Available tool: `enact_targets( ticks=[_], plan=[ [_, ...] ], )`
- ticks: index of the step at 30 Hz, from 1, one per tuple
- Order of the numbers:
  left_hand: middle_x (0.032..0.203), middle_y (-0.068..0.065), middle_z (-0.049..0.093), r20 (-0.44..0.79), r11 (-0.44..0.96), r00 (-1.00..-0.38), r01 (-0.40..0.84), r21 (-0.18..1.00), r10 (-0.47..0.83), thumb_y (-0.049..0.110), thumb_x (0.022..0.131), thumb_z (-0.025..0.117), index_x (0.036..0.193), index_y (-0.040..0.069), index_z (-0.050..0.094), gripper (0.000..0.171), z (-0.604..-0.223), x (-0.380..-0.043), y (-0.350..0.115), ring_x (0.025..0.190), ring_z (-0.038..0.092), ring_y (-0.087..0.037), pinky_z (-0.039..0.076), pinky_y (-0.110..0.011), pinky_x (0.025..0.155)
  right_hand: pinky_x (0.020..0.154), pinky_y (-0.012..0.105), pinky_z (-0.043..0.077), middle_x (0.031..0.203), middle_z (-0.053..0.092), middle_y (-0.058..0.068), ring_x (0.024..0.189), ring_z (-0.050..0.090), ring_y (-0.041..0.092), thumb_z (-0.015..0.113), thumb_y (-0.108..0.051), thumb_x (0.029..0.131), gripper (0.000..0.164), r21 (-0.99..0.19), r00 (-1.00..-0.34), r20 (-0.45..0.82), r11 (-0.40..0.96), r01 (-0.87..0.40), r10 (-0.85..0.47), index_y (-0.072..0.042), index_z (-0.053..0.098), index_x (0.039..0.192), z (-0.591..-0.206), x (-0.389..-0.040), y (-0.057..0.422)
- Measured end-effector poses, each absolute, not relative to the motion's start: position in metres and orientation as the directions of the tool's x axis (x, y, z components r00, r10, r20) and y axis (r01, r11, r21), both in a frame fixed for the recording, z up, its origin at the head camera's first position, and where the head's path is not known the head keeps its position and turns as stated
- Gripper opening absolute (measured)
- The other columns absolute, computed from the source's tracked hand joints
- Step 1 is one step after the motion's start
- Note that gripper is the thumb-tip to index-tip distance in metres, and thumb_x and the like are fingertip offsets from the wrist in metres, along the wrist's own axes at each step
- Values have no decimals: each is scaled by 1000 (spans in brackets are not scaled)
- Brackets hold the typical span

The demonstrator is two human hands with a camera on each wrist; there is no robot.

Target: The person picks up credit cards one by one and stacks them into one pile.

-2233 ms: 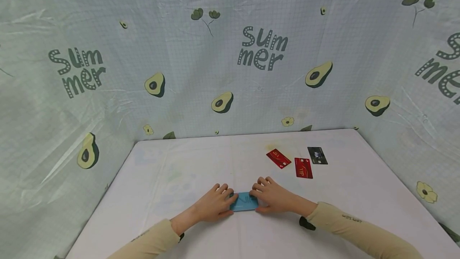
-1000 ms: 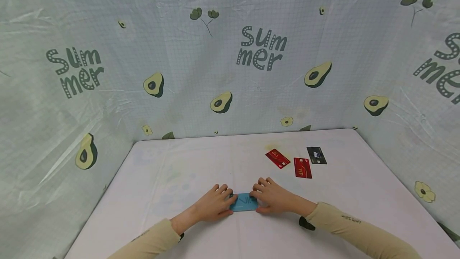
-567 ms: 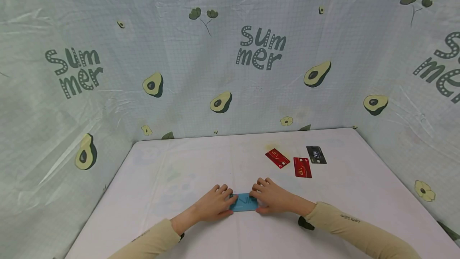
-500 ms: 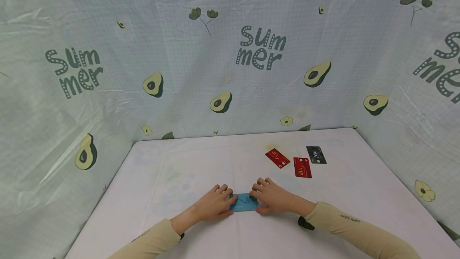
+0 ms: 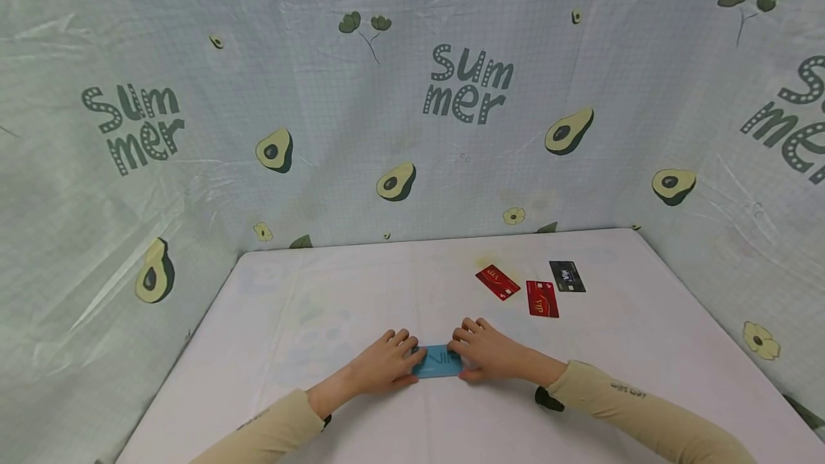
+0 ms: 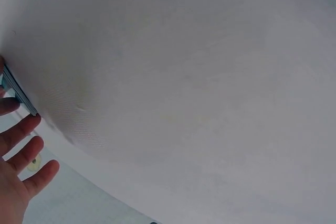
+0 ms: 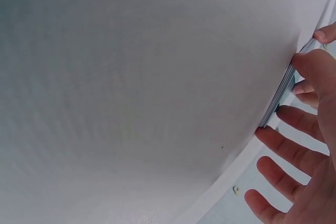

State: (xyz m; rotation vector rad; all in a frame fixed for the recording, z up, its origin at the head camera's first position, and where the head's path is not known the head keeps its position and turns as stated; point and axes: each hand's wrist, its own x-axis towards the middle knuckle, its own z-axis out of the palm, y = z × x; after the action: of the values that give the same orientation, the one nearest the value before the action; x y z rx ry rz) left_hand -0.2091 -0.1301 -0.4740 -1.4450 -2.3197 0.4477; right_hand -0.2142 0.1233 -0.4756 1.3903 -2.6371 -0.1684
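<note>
At the far left a beige sleeve (image 5: 273, 427) runs up to the left hand (image 5: 385, 364), which sits at nine o'clock of the blue-topped card stack (image 5: 438, 361); its fingers are half bent, thumb at the near edge and index at the far edge, pinching that end, while the outer fingers spread free; the stack lies at the front middle of the white table (image 5: 335, 274), and the right wrist view shows several thin layers along its edge; whether it is raised slightly off the surface I cannot tell.

At three o'clock the right hand (image 5: 486, 354) mirrors the left, half bent, thumb and fingertips pinching the other end; farther right, between one and two o'clock, lies a slanted red card (image 5: 498, 283); at two o'clock comes a second red card (image 5: 543, 299), and beyond it a black card (image 5: 567, 276), all three flat and well apart from the stack.

The likeliest trouble is slippage: smooth layers could shear or fan if one hand squeezes harder or the fingertips bear mainly on the top card; a sideways sweep of the right hand toward two o'clock could also knock the loose cards askew.
</note>
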Motion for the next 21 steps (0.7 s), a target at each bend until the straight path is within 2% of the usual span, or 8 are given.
enact_targets(
  ticks=[4,21],
  plan=[
    [104,0,55,142,420,-401,790,-447,905,51,87,46,116,20,52,43,-475,-210,-130,93,49,-16,42,-30,77,81,30,37,103,53,-4,97,41,14,57,-49,80,43,168,-546,100,555,-815,-832,-20,53,112,-475,-214,124],
    [109,0,55,92,450,-453,803,-391,887,52,87,43,125,20,49,49,-469,-210,-130,98,47,-16,42,-30,79,88,37,39,111,51,-2,105,41,17,55,-52,81,48,96,-599,23,598,-796,-801,-25,48,120,-475,-218,126]
  ],
)
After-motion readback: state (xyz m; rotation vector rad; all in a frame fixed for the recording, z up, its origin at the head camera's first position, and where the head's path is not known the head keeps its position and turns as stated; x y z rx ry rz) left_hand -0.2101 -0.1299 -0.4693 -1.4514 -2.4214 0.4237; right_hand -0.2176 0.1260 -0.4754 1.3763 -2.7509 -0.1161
